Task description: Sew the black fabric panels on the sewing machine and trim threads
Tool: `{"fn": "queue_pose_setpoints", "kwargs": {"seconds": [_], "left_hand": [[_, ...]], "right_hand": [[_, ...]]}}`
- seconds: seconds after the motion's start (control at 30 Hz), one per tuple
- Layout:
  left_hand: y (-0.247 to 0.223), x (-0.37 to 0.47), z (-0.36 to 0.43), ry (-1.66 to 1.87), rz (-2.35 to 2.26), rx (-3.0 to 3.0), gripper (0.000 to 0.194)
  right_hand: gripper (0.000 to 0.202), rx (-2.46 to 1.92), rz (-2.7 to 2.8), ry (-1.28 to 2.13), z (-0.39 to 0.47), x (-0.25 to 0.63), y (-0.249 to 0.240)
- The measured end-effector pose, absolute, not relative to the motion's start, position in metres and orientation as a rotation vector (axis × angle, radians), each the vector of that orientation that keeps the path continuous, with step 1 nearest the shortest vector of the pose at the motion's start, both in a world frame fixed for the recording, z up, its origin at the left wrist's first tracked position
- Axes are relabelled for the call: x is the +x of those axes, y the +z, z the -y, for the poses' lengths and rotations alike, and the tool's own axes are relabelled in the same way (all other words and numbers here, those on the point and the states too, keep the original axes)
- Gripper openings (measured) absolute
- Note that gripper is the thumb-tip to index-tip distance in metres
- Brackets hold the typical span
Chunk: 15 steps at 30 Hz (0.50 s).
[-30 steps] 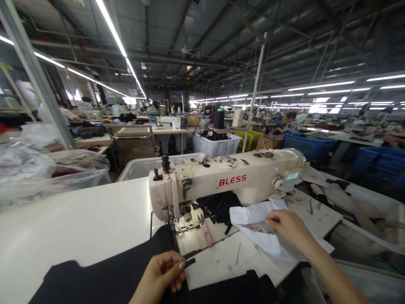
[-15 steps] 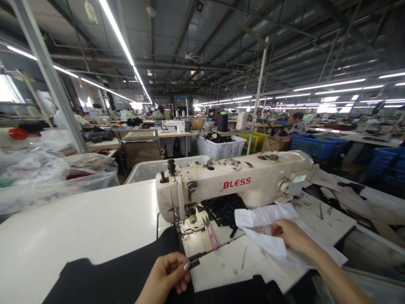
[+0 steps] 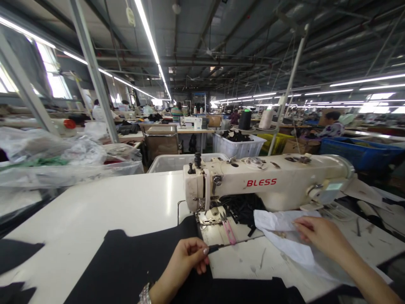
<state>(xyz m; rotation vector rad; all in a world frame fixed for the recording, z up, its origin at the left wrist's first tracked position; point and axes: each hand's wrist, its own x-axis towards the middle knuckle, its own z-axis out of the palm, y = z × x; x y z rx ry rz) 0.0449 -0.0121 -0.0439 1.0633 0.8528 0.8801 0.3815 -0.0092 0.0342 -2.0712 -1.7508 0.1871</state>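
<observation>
My left hand (image 3: 188, 257) pinches a small black strip (image 3: 215, 248) between thumb and fingertips, over the edge of a large black fabric piece (image 3: 136, 257). That piece runs up to the needle area of a white sewing machine (image 3: 268, 181) marked BLESS. To the right, my right hand (image 3: 322, 236) has its fingers closed on a folded sheet of white paper (image 3: 267, 220). Small brownish bits show inside the fold. Pink thread snips (image 3: 229, 233) lie by the needle plate, with a heap of black strips (image 3: 245, 209) under the machine arm.
More black fabric pieces lie at the table's left (image 3: 15, 255) and front edge (image 3: 253, 291). A white bin (image 3: 186, 162) stands behind the table. Plastic-wrapped goods (image 3: 82, 154) are at the left. Black and white thread cones rise behind the machine; people sit farther back.
The camera view has turned left, so everything sits farther right. My left hand still pinches the black strip. My right fingers have come up to the paper's upper fold.
</observation>
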Motion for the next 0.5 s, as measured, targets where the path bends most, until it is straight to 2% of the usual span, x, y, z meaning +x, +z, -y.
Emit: {"fn": "queue_pose_setpoints", "kwargs": {"seconds": [0.1,0.23,0.33,0.5], "left_hand": [[-0.042,0.046,0.012,0.936,-0.859,1.016,0.044],[-0.035,0.044,0.014,0.99,-0.843,0.965,0.043],[-0.031,0.041,0.014,1.044,-0.81,0.927,0.04],[-0.03,0.038,0.014,1.09,-0.798,0.913,0.034]], "right_hand": [[0.037,-1.718,1.56,0.776,0.015,0.336,0.047],[0.029,-1.328,1.351,1.324,0.02,0.256,0.033],[0.026,-1.182,1.197,1.527,0.018,0.218,0.016],[0.028,-1.101,1.203,1.65,0.012,0.202,0.003]]}}
